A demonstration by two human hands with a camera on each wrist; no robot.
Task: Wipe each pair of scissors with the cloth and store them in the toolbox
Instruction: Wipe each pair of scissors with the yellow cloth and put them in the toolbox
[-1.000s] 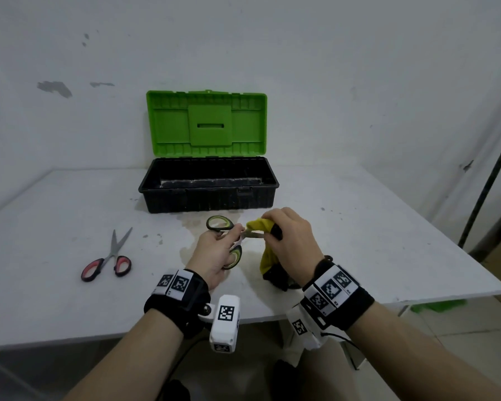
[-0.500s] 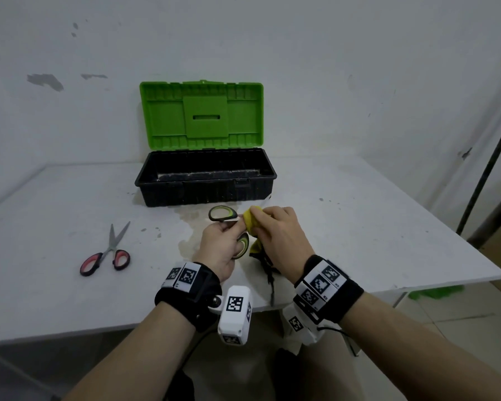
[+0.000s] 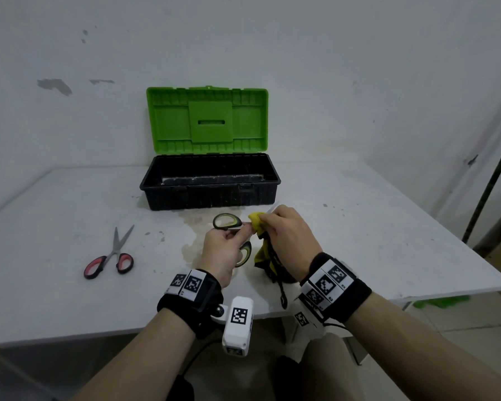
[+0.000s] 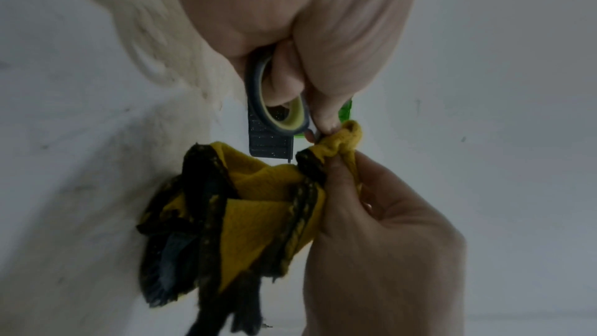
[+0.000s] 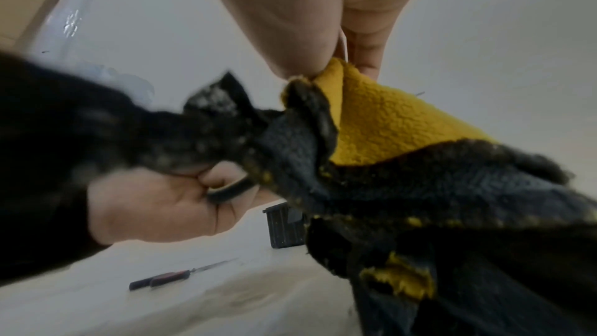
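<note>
Yellow cloth (image 3: 257,220) is pinched around the blades by the right hand (image 3: 287,238), so it can rub them; the left hand (image 3: 223,250) grips the green scissors (image 3: 227,221) by the handles, just before the open toolbox (image 3: 210,195).

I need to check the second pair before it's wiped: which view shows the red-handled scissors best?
The head view: the red-handled scissors lie whole on the table. The right wrist view shows them blurred, edge-on; the left wrist view, not at all.
</note>
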